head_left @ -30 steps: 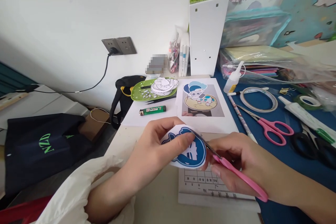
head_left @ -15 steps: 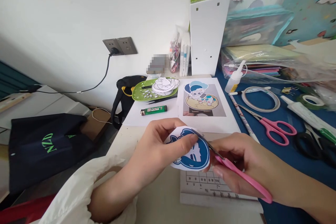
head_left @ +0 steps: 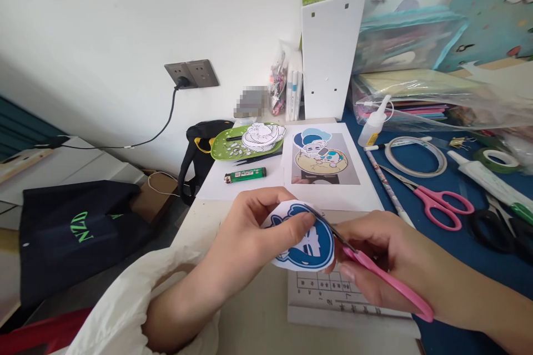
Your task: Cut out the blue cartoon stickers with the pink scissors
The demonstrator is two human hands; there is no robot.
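My left hand (head_left: 258,233) pinches a blue-and-white paper cutout (head_left: 318,244) with a rounded white margin, thumb on top and fingers behind. Pink-handled scissors (head_left: 387,274) are in my right hand (head_left: 387,255), with the fingers wrapped at the handle loops. Their blades lie along the upper right edge of the cutout, close to my left thumb tip. How far the blades are apart is hard to see. Below both hands lies a booklet with a printed table (head_left: 333,310). Just beyond them is a white sheet with a printed cartoon character (head_left: 320,158).
A green lighter (head_left: 245,175) and a green tray (head_left: 227,148) with paper cutouts are at the far left of the desk. On the blue mat are second pink scissors (head_left: 443,205), black scissors (head_left: 493,227), a tape roll (head_left: 416,156), a pencil (head_left: 387,186) and a glue bottle (head_left: 373,125).
The whole view has shifted very slightly. Both hands, the cutout and the scissors keep practically the same pose.
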